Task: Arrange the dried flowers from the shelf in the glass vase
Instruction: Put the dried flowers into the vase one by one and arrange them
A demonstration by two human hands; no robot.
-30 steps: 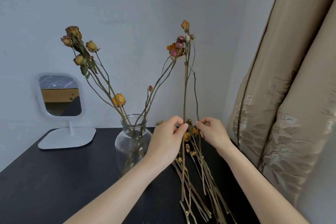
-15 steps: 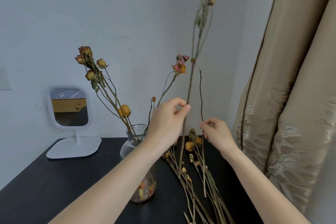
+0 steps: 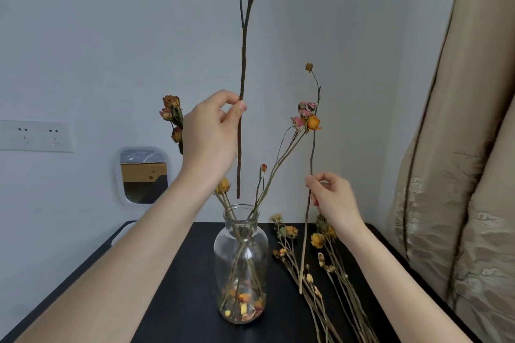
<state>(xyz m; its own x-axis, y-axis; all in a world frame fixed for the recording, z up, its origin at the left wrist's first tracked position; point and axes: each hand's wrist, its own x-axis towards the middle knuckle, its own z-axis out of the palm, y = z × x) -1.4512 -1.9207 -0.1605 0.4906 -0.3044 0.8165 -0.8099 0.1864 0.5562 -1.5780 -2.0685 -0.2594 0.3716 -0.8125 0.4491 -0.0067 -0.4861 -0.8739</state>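
Dried stem (image 3: 241,131) bare, upright above glass vase (image 3: 241,259), pinched by left hand (image 3: 210,133)

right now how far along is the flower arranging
Partly done. A few stems already stand in the vase. In hand: the left hand pinches a long stem with its cut end just above the vase mouth; the right hand holds a second stem upright beside it. Left: the loose flowers lying on the table.

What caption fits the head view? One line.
Left hand poises a long bare stem above the clear glass vase.
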